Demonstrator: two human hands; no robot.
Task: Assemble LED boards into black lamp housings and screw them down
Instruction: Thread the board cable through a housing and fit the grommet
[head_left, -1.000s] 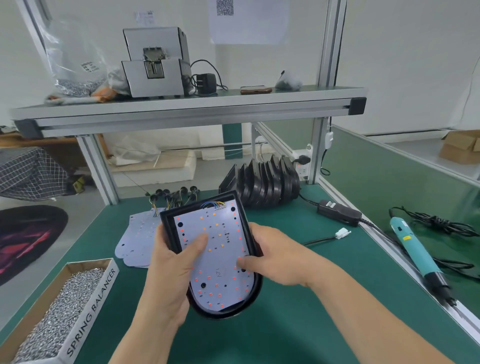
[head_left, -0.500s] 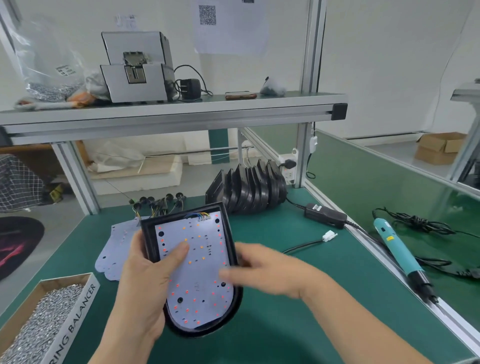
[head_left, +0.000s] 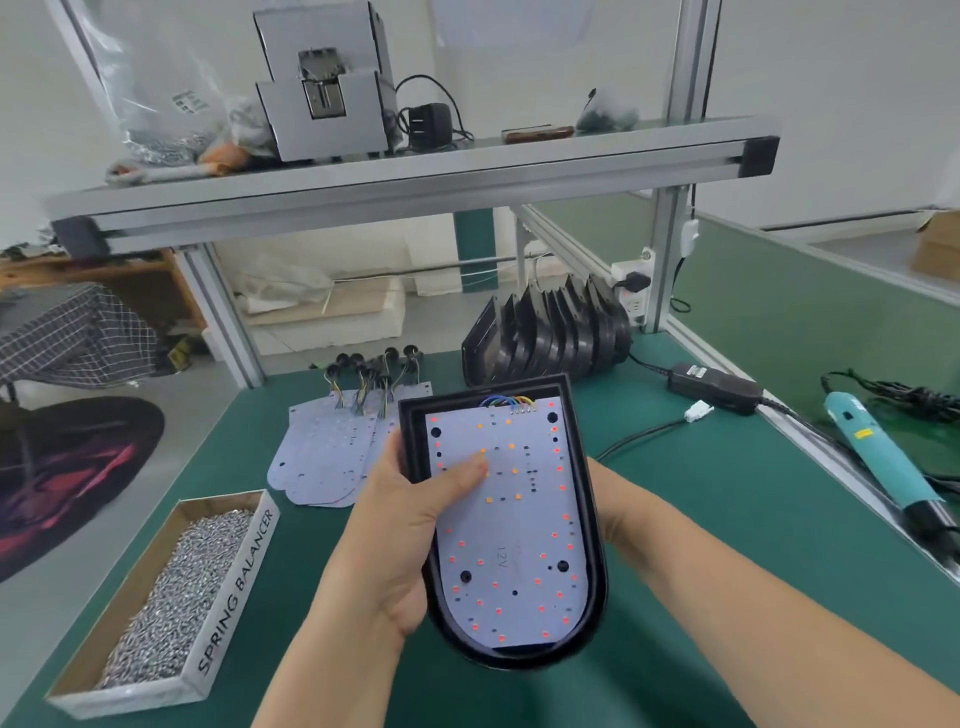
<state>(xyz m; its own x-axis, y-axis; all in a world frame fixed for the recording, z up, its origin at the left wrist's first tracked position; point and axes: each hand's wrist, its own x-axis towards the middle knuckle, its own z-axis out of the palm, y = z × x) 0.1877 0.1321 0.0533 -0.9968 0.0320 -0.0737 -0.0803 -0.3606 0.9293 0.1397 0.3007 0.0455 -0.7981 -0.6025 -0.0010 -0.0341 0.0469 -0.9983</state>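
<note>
Where housing (head_left: 589, 499) cradles board (head_left: 514, 545): screw-filled box (head_left: 156, 691).

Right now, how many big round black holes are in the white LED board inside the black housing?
4 big holes: top left, top right, lower left, lower right. The left hand gripping the black housing may cover more.

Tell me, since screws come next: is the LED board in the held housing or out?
In. The LED board lies inside the black housing, its rim showing all round; the left hand thumb presses it.

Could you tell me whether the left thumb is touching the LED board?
Touching: the head view shows the left hand's thumb pressed flat on the LED board.
</note>
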